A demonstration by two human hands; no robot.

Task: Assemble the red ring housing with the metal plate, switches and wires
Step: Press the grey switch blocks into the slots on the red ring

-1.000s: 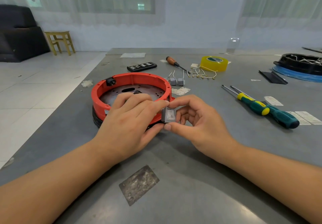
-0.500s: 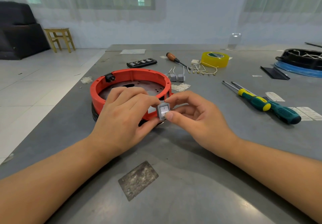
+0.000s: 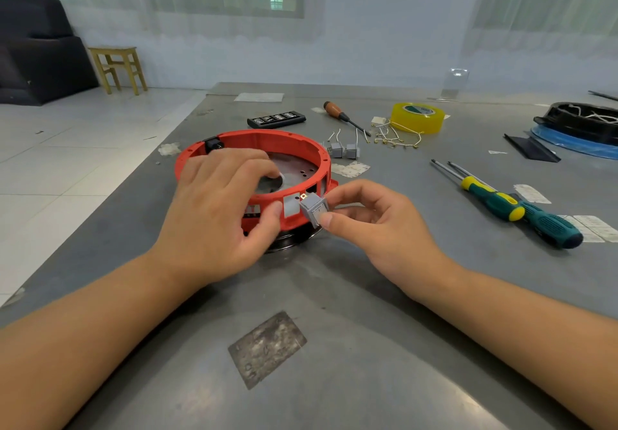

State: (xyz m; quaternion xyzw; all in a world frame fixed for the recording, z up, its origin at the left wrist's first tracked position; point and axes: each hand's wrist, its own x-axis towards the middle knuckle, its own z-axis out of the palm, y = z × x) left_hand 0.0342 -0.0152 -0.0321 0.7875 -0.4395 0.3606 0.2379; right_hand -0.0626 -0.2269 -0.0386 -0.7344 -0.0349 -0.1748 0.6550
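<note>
Red ring (image 3: 267, 137) sits on the grey desk (image 3: 368, 346), centre of frame, on top of a dark base. Metal plate (image 3: 294, 165) lies inside it, small holes visible. Left hand (image 3: 217, 209) rests over the ring's near-left rim, fingers loosely curved across the top, thumb against the outer wall; looks like it steadies the ring, not wrapped round anything. Right hand (image 3: 378, 225) pinches a small grey switch (image 3: 314, 209) between thumb and forefinger, just beside the ring's near-right wall by a rectangular slot; can't tell if the switch touches the ring. Black socket (image 3: 214, 144) sits in the ring's far-left wall. Two more grey switches (image 3: 344, 150) with wires lie right of the ring. Loose wires (image 3: 398, 139) near the yellow tape roll (image 3: 418, 117), upper centre-right. Orange-handled screwdriver (image 3: 341, 117) beside a black bit case (image 3: 276, 118). Green-and-yellow screwdrivers (image 3: 515, 207) at right. Black-and-blue round part (image 3: 582, 125) at far right edge.
</note>
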